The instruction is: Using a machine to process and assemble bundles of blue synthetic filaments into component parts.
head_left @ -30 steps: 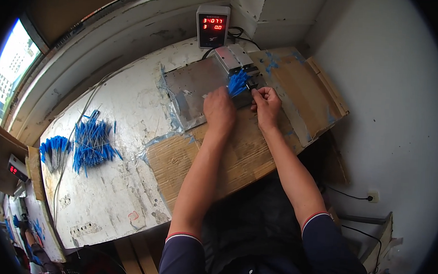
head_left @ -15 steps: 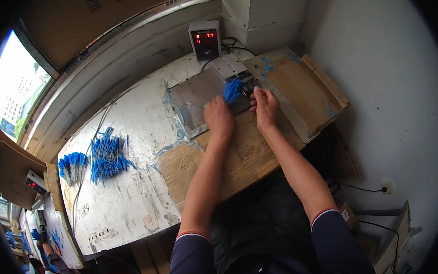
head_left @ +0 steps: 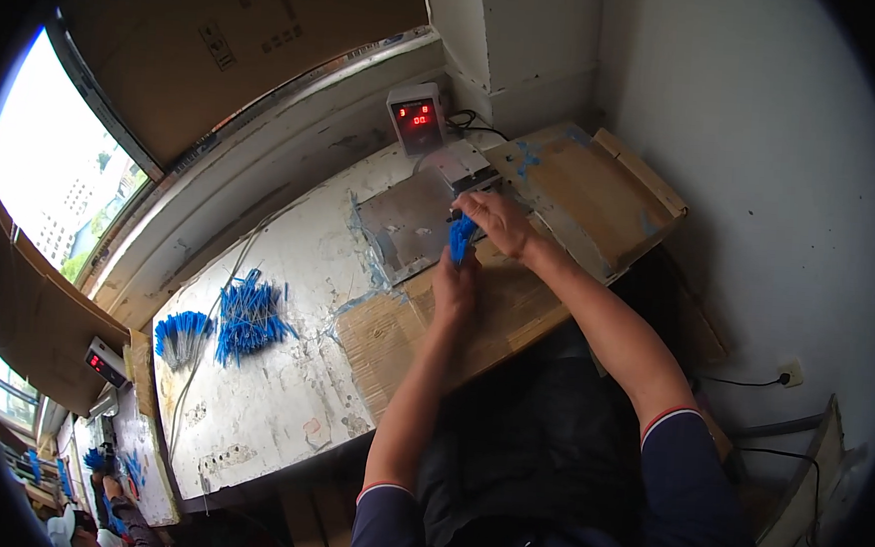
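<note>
My left hand (head_left: 456, 287) is closed around a bundle of blue-tipped wire pieces (head_left: 461, 237), whose blue ends stick up out of the fist. Stretched out, the fingers of my right hand (head_left: 498, 222) lie across the top of this bundle, seemingly touching it. Both hands are in front of a small metal device (head_left: 461, 162) on a grey metal plate (head_left: 400, 226); the right hand covers part of the device's near side.
A larger heap of blue-tipped wires (head_left: 252, 314) and a smaller bunch (head_left: 182, 338) lie on the worn white table (head_left: 279, 404). Behind the device stands a red-lit counter box (head_left: 416, 119). Cardboard (head_left: 393, 346) covers the near edge. A co-worker's arm (head_left: 127, 510) shows at lower left.
My left hand has drawn the bundle slightly nearer to me, away from the device. My right hand has moved left onto the bundle's top. The counter's display has changed, and the view has shifted.
</note>
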`<move>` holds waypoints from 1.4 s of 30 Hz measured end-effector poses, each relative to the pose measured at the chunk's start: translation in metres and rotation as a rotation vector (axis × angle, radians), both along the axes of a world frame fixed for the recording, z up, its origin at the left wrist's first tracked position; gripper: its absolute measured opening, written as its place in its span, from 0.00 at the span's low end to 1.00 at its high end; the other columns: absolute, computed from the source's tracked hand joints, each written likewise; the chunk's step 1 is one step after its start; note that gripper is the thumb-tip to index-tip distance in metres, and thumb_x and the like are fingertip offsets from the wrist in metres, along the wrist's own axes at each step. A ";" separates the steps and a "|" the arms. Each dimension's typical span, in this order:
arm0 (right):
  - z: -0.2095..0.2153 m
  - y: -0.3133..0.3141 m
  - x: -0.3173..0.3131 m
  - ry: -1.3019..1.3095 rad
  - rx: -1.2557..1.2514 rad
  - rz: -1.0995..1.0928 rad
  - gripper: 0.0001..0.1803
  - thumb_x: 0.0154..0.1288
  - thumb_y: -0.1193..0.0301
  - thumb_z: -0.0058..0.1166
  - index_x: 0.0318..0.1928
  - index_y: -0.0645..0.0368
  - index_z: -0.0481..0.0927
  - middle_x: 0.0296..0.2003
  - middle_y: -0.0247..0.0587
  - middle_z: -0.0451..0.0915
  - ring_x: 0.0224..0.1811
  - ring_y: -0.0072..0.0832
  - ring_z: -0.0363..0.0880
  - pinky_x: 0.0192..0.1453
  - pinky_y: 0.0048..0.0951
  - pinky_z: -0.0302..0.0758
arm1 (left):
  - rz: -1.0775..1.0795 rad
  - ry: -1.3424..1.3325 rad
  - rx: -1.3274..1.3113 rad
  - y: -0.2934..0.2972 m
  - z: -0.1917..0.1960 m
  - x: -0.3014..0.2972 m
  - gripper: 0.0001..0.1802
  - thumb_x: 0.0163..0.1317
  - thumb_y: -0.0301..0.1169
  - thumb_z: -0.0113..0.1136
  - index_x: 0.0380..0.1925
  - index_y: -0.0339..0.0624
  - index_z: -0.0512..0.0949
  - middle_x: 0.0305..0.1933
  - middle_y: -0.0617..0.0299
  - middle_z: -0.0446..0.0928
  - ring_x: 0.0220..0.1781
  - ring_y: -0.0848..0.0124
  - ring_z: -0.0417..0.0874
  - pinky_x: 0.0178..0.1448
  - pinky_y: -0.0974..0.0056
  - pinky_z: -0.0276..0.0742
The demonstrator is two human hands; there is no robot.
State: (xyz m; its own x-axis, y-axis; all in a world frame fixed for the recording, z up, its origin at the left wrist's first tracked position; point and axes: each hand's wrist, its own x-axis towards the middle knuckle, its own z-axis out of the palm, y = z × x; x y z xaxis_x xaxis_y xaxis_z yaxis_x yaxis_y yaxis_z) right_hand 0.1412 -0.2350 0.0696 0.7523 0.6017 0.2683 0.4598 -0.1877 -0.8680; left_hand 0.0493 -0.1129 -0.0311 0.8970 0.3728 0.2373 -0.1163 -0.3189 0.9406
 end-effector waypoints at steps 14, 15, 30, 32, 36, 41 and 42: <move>0.010 0.049 -0.040 -0.539 -0.136 0.098 0.40 0.76 0.41 0.36 0.60 0.67 0.77 0.61 0.52 0.78 0.65 0.49 0.73 0.71 0.39 0.66 | 0.012 -0.197 0.047 0.013 -0.020 -0.021 0.08 0.71 0.32 0.55 0.44 0.39 0.75 0.32 0.61 0.78 0.36 0.67 0.80 0.44 0.60 0.76; 0.012 0.049 -0.043 -0.535 -0.137 0.101 0.40 0.76 0.41 0.36 0.60 0.67 0.77 0.61 0.52 0.78 0.65 0.49 0.73 0.71 0.39 0.66 | 0.022 -0.312 0.137 0.015 -0.026 -0.019 0.12 0.69 0.32 0.56 0.49 0.39 0.75 0.36 0.53 0.82 0.40 0.60 0.85 0.46 0.57 0.78; 0.006 0.039 -0.035 -0.332 -0.148 0.192 0.33 0.76 0.46 0.43 0.56 0.66 0.80 0.57 0.56 0.80 0.62 0.48 0.76 0.68 0.37 0.68 | 0.050 -0.143 -0.089 0.000 -0.020 -0.013 0.15 0.64 0.27 0.57 0.50 0.43 0.70 0.33 0.43 0.81 0.40 0.40 0.84 0.42 0.47 0.76; 0.005 0.027 -0.033 -0.340 -0.024 0.063 0.31 0.78 0.48 0.42 0.58 0.65 0.79 0.61 0.54 0.77 0.66 0.44 0.73 0.70 0.37 0.66 | 0.094 -0.194 -0.083 -0.013 -0.014 -0.009 0.11 0.65 0.25 0.55 0.46 0.42 0.69 0.31 0.44 0.80 0.37 0.41 0.84 0.40 0.49 0.77; -0.028 0.046 -0.047 -0.243 -0.077 0.285 0.33 0.80 0.48 0.39 0.64 0.66 0.74 0.63 0.52 0.75 0.69 0.39 0.70 0.72 0.36 0.64 | 0.105 -0.420 -0.221 -0.015 -0.008 -0.031 0.19 0.64 0.28 0.62 0.53 0.39 0.71 0.42 0.46 0.81 0.47 0.56 0.86 0.50 0.59 0.78; -0.032 0.067 -0.083 0.312 0.410 0.254 0.32 0.78 0.50 0.44 0.67 0.64 0.70 0.62 0.49 0.75 0.68 0.36 0.71 0.69 0.33 0.66 | 0.351 -0.268 -0.271 0.025 -0.031 -0.070 0.13 0.70 0.34 0.59 0.48 0.38 0.72 0.33 0.58 0.80 0.38 0.68 0.84 0.44 0.61 0.78; -0.041 0.062 -0.084 0.452 0.408 0.273 0.30 0.78 0.54 0.48 0.68 0.64 0.69 0.61 0.48 0.76 0.67 0.34 0.72 0.69 0.32 0.67 | 0.352 -0.386 -0.428 0.028 -0.031 -0.074 0.13 0.73 0.36 0.56 0.47 0.38 0.72 0.33 0.60 0.80 0.37 0.71 0.83 0.43 0.62 0.79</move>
State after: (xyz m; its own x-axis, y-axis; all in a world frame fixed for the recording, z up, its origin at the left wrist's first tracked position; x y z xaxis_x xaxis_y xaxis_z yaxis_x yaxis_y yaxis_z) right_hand 0.0570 -0.1734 0.0281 0.6790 0.7037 0.2090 0.0181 0.2686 -0.9631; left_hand -0.0243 -0.0847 -0.0617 0.5853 0.7601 0.2822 -0.4263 -0.0075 0.9045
